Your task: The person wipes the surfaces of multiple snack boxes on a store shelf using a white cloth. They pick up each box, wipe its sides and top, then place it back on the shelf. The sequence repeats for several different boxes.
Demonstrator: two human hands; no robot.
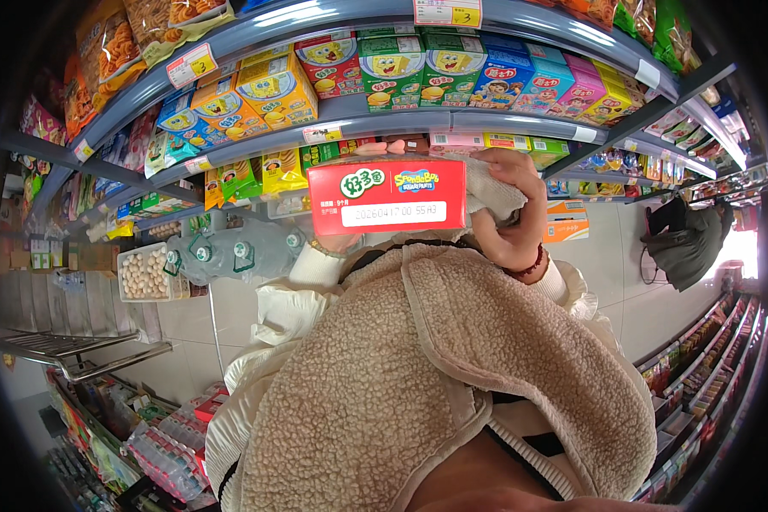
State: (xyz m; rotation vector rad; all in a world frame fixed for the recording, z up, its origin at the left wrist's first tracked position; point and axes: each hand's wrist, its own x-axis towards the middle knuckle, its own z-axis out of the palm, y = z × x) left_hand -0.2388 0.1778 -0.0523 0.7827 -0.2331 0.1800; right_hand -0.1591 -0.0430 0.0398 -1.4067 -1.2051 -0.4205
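Observation:
A red snack box [387, 195] with SpongeBob branding is held up before my chest, one narrow printed face turned toward me. My left hand [340, 243] is around its lower left side, with most of the fingers hidden behind the box. At the box's right end, my right hand [518, 224] grips a bunched greyish-white cloth [494, 191]. The cloth lies against the box's right edge. On the shelf just beyond stand green snack boxes [390, 70], with another red box [326, 61] to their left and yellow-orange boxes [275, 89] further left.
Curved-looking shelf edges [384, 123] with price tags run across in front of me. Large water bottles [243, 249] and a bin of eggs [146, 272] stand at left. An orange-and-white carton [566, 221] is on the right. Another person [691, 243] is in the aisle at far right.

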